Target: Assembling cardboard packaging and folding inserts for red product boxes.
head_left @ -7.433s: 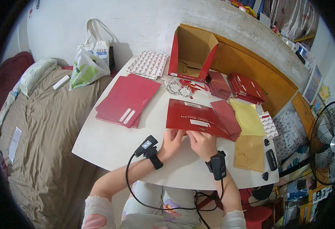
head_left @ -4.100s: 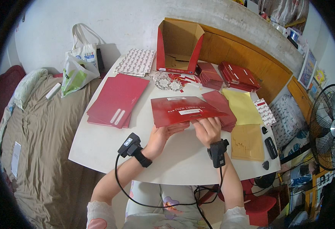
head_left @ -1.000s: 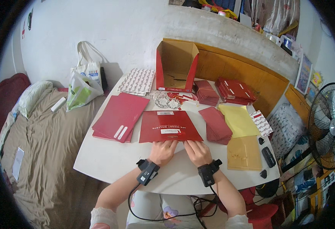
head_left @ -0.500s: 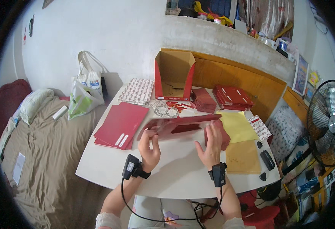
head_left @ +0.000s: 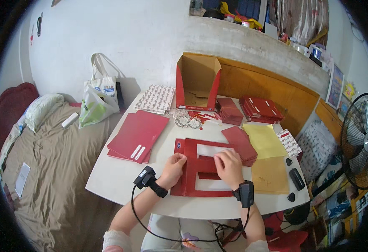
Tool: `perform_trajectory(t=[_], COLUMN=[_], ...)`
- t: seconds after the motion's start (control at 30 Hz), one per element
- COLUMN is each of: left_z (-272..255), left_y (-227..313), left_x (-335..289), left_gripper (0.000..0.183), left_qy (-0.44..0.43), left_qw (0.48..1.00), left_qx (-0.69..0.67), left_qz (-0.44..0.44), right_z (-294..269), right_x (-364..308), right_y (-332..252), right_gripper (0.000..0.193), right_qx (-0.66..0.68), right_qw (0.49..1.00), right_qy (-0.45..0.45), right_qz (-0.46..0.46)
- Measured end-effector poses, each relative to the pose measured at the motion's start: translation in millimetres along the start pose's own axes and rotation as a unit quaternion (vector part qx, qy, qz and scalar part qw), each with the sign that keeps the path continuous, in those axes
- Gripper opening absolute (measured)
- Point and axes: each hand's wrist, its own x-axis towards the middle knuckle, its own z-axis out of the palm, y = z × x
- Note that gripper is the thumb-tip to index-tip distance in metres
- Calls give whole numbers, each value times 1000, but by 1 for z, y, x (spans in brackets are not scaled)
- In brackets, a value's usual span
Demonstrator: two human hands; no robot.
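1. The red windowed card (head_left: 190, 173) lies on my side of the open box (head_left: 198, 82)
2. My left hand (head_left: 173, 170) pinches its left fold, the rest stretching rightward
3. My right hand (head_left: 230, 166) curls over it; gripping, I cannot tell

The left forearm (head_left: 135, 210) slanted forward and to the right, ending in the left grip (head_left: 172, 171), which was closed, its fingers (head_left: 178, 158) curled in. The right forearm (head_left: 255, 222) stood steeper and leaned slightly left; the right grip (head_left: 229, 167) had its back turned up, its fingers bent and their tips partly hidden. The 2 grips were apart and roughly level, the 2 forearms converging forward.
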Motion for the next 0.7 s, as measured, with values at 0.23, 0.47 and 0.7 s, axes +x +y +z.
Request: perform_trajectory(t=[0.23,0.47,0.7], left_z=[4,6,2], left_y=[-13,-6,-9], left_x=[-6,-6,-4], left_gripper=[4,13,24], left_qy=[-122,-96,-63], left_qw=[975,985,998], left_qx=[-142,-99,8], left_qz=[-121,-104,-27], right_z=[40,62,63], right_x=[4,4,6], right_y=[-7,14,-3], right_gripper=[13,23,20], right_qx=[138,305,339], right_qw=[964,875,841], right_qy=[-122,-166,-190], right_qz=[190,338,377])
